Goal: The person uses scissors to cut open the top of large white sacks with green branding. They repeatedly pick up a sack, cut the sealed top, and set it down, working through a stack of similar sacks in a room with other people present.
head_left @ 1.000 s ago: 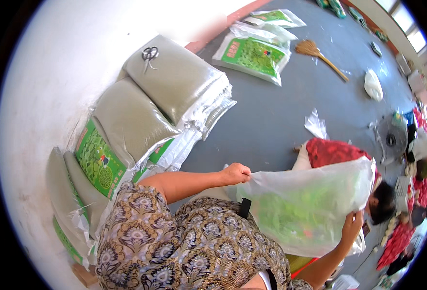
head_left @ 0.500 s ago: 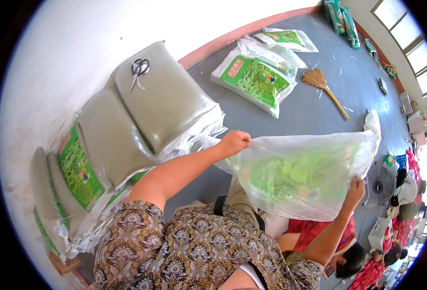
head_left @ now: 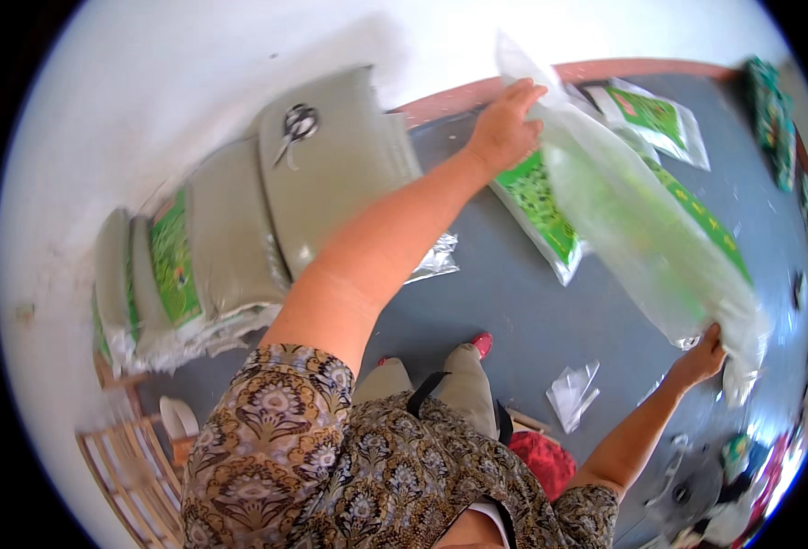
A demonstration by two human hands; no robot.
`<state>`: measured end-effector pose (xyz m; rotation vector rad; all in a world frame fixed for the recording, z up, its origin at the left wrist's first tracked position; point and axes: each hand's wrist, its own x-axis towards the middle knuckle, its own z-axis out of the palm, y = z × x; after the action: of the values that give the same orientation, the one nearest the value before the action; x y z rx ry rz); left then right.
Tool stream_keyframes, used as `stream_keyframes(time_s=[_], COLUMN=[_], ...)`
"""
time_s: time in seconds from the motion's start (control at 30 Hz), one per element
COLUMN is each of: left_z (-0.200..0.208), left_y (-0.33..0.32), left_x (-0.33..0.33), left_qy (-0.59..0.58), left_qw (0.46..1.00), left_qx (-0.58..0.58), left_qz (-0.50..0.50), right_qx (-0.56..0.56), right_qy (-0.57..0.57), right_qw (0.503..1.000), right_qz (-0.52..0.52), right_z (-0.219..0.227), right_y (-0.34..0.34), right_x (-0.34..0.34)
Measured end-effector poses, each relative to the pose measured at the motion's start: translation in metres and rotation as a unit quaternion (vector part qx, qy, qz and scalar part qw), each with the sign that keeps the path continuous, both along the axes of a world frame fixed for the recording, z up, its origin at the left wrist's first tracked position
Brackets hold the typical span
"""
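Observation:
A translucent plastic bag (head_left: 632, 229) with a green print stretches slantwise between my hands, its body slightly blurred. My left hand (head_left: 511, 126) is closed on its upper end, raised in front of me. Lower and to the right, my right hand (head_left: 699, 359) grips the other end, where the plastic bunches up. Behind the bag, a bundle of green-printed bags (head_left: 541, 203) lies on the floor, partly hidden. To the left of my left arm, a pair of black-handled scissors (head_left: 299, 123) rests on a stack of bagged bundles (head_left: 326, 183).
Another green-printed bag (head_left: 655, 119) lies toward the far wall. A wooden pallet (head_left: 129, 476) stands at the lower left. Clear plastic scraps (head_left: 572, 395) lie on the grey floor (head_left: 440, 316). A round grey fan-like object (head_left: 692, 494) is at the lower right, and green packages (head_left: 770, 110) stand far right.
Both hands have moved away from my body with the bag. My left hand rose and went right; the bag swung from spread flat to a slanted, narrower shape. My view has shifted too.

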<state>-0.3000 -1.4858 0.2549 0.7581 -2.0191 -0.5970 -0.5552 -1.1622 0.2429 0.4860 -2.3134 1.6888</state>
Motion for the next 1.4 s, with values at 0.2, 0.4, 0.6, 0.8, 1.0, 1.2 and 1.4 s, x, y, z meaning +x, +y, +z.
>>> stream_keyframes(time_s=[0.2, 0.4, 0.6, 0.8, 1.0, 1.2, 1.4], left_z=[-0.087, -0.18, -0.158, -0.229, -0.211, -0.22, -0.186], left_y=[0.069, 0.257, 0.438, 0.526, 0.471, 0.435, 0.237], left_x=[0.167, 0.447, 0.64, 0.731, 0.719, 0.721, 0.784], left_qy=[-0.133, -0.334, -0.355, -0.287, -0.129, -0.076, -0.117], left_qw=[0.976, 0.85, 0.64, 0.663, 0.65, 0.694, 0.682], left_qx=[0.159, 0.365, 0.603, 0.566, 0.625, 0.575, 0.494], left_qz=[0.064, 0.18, 0.318, 0.397, 0.413, 0.427, 0.527], right_qx=[0.255, 0.493, 0.42, 0.505, 0.478, 0.417, 0.335], right_qy=[0.059, 0.098, -0.381, -0.33, 0.116, 0.349, 0.545], right_qw=[0.944, 0.831, 0.76, 0.624, 0.599, 0.602, 0.526], right_qz=[0.203, 0.238, 0.318, 0.496, 0.632, 0.584, 0.56], right_z=[-0.132, -0.248, -0.227, -0.237, -0.188, -0.128, -0.164], right_y=[-0.039, -0.051, -0.105, -0.156, -0.289, -0.451, -0.579], right_x=[-0.028, -0.054, 0.186, 0.435, 0.557, 0.602, 0.66])
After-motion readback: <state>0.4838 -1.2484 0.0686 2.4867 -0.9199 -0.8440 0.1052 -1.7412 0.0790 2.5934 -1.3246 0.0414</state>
